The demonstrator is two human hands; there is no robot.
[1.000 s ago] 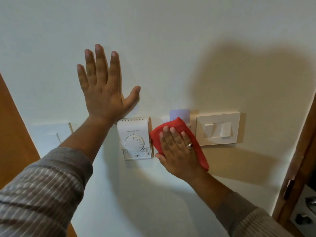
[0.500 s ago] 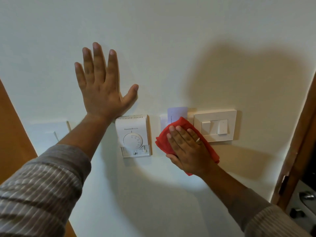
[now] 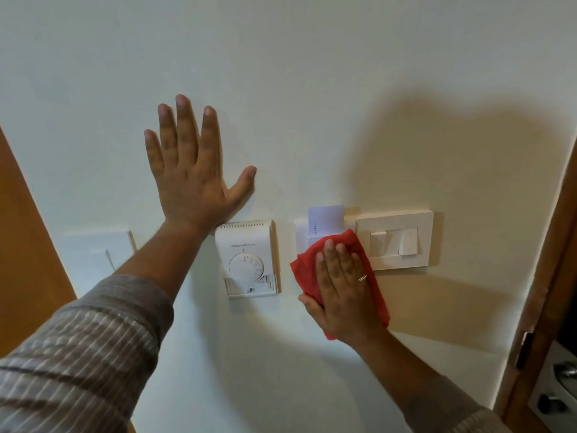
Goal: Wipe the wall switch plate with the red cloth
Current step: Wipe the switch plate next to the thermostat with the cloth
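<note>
The cream rectangular wall switch plate (image 3: 394, 240), with two rocker switches side by side, is fixed to the pale painted wall (image 3: 312, 73) to the right of centre; its left edge is covered by the crumpled red cloth (image 3: 307, 276). The right hand (image 3: 342, 289) lies flat on that cloth, fingers straight and close together, pressing it against the wall rather than gripping it, a ring on one finger; the cloth spreads out past the hand on both sides and below the palm. Just above the cloth a pale lilac card (image 3: 324, 221) stands upright in a white holder (image 3: 301, 235); to the left, near but apart, is a white boxy thermostat with a round dial (image 3: 249, 259). Above the thermostat the left hand (image 3: 190, 179) is spread wide open, palm on the bare wall, holding nothing; both forearms wear grey striped sleeves (image 3: 84, 354). A brown wooden door frame (image 3: 549, 276) runs down the right edge.
</note>
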